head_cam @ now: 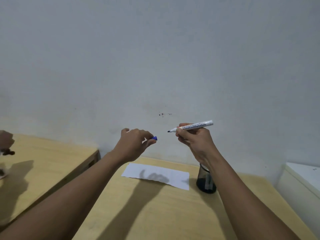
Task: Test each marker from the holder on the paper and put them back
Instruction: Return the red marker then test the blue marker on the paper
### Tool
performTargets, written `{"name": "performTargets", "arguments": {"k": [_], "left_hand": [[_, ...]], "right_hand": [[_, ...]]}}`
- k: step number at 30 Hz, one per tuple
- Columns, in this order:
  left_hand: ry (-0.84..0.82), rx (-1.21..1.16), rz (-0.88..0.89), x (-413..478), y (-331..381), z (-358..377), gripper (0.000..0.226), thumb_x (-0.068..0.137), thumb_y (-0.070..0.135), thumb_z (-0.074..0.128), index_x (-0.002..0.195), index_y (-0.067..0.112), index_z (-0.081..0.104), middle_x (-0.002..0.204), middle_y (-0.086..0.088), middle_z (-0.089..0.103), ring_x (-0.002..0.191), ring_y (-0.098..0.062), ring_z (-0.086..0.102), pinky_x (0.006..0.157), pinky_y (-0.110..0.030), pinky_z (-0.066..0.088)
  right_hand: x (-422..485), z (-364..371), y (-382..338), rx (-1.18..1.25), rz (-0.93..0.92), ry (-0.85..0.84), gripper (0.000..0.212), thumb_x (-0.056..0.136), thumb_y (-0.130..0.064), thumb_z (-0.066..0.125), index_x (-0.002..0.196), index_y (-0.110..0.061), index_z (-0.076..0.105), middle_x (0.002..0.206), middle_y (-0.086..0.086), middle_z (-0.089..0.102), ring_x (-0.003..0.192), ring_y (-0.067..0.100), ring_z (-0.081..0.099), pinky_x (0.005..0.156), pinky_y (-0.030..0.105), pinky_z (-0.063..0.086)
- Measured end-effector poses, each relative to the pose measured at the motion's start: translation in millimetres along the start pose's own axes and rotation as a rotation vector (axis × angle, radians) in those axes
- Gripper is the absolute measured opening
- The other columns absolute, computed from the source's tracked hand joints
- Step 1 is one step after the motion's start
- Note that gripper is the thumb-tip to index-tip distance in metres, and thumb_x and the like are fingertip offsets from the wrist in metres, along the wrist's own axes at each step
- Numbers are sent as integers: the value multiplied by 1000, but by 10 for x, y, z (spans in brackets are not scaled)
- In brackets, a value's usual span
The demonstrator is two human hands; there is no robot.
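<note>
My right hand grips a white board marker held up in the air, its dark tip bare and pointing left. My left hand pinches the marker's blue cap between fingertips, a short gap left of the tip. Below both hands a white sheet of paper lies on the light wooden table. A black mesh holder stands at the paper's right end, partly hidden by my right forearm, with at least one more marker inside.
A second wooden table stands to the left across a narrow gap, with blurred dark items at its far left edge. A white cabinet sits at the right. A pale wall rises directly behind the tables.
</note>
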State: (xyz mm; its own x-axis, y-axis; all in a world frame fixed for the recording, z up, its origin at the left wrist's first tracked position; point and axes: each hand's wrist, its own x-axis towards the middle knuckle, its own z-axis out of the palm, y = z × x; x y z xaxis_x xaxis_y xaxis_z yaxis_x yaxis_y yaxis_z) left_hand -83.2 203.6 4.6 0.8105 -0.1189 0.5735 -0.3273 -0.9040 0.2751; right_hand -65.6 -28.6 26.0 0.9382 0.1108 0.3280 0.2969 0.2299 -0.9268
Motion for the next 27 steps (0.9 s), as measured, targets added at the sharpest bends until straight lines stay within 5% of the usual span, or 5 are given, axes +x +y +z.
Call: {"name": "performTargets", "arguments": {"k": [7, 15, 19, 23, 27], "left_hand": [[-148, 63, -201, -429, -894, 546, 29, 96, 53, 49, 105, 35, 70, 109, 16, 71, 104, -11, 59, 102, -47, 32], [-214, 21, -257, -602, -1331, 1063, 23, 93, 46, 51, 95, 32, 70, 100, 14, 71, 108, -10, 53, 106, -51, 28], [-255, 19, -179, -672, -1392, 1220, 33, 95, 51, 48, 106, 31, 72, 102, 11, 73, 107, -13, 58, 98, -47, 38], [-258, 63, -84, -756, -1278, 1275, 37, 95, 54, 44, 101, 31, 72, 98, 10, 74, 100, -12, 60, 96, -43, 37], [-242, 81, -86, -800, -1295, 1318, 37, 93, 56, 42, 96, 31, 69, 94, 11, 72, 96, -9, 59, 87, -41, 42]], "right_hand": [[205, 410, 687, -123, 103, -5, 18, 81, -12, 86, 86, -5, 70, 78, 11, 73, 65, 22, 69, 61, 31, 58], [525, 824, 1622, -251, 267, -122, 14, 93, -18, 73, 101, -7, 74, 85, 10, 74, 68, 20, 68, 63, 31, 57], [687, 926, 1964, -294, 287, -151, 16, 89, -16, 77, 96, -2, 76, 84, 10, 74, 68, 18, 69, 69, 36, 59], [727, 975, 2197, -294, 337, -159, 13, 83, -7, 77, 84, 4, 71, 72, 15, 66, 63, 26, 59, 59, 38, 49], [693, 968, 2386, -348, 338, -107, 14, 80, -11, 74, 69, -7, 68, 62, 10, 62, 60, 27, 55, 60, 39, 45]]}}
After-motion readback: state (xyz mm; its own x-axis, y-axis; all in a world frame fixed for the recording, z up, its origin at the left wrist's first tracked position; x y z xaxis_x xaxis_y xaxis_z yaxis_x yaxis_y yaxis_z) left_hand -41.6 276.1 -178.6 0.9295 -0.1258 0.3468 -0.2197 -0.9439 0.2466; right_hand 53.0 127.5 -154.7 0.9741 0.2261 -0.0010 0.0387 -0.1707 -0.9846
